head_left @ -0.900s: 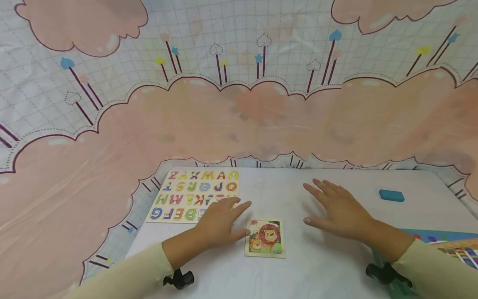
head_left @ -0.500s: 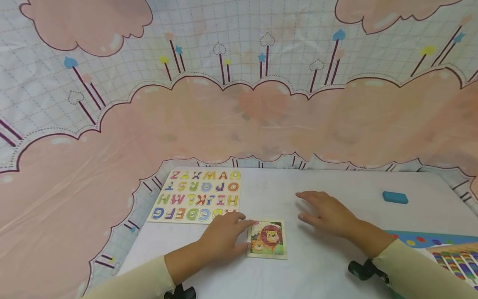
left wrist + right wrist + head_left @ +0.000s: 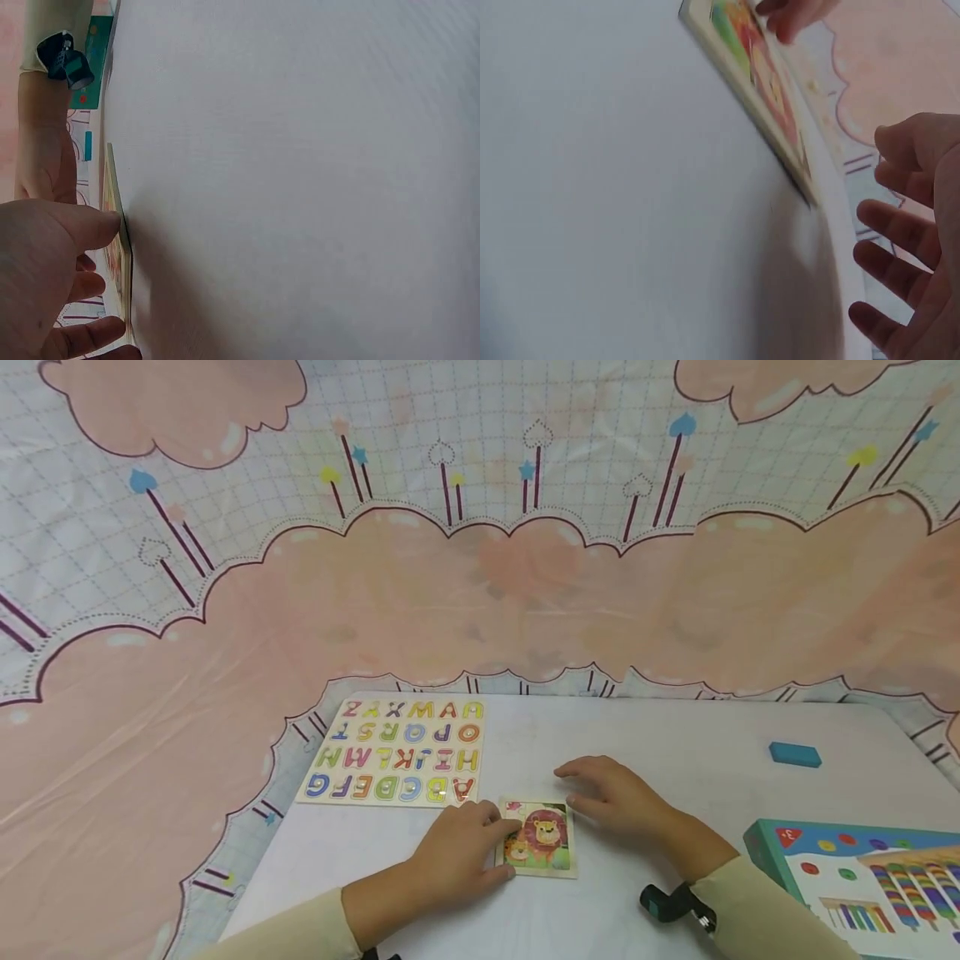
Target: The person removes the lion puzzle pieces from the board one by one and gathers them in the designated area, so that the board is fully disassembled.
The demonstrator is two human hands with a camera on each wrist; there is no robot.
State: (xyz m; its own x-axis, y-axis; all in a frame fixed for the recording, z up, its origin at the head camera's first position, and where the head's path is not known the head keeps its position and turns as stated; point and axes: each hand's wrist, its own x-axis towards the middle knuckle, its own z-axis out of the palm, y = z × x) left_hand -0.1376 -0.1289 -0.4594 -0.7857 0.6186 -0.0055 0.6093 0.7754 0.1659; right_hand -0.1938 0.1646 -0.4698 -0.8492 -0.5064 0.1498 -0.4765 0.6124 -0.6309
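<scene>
A small square wooden jigsaw puzzle with a lion and cub picture lies flat on the white table. At its left edge is my left hand, thumb and forefinger reaching over the frame. The left wrist view has that thumb at the puzzle's edge, the other fingers loosely bent; whether they press on it I cannot tell. My right hand is by the puzzle's upper right corner, fingers extended. In the right wrist view its spread fingers hold nothing and stand apart from the puzzle.
An alphabet board with coloured letters lies behind and left of the puzzle. A blue block sits at the back right. At the front right is a box with colourful bead pictures. A patterned cloth backdrop stands behind the table.
My right hand has moved left and nearer to the puzzle. My left hand has come down and right onto its left edge. The puzzle stays in about the same place.
</scene>
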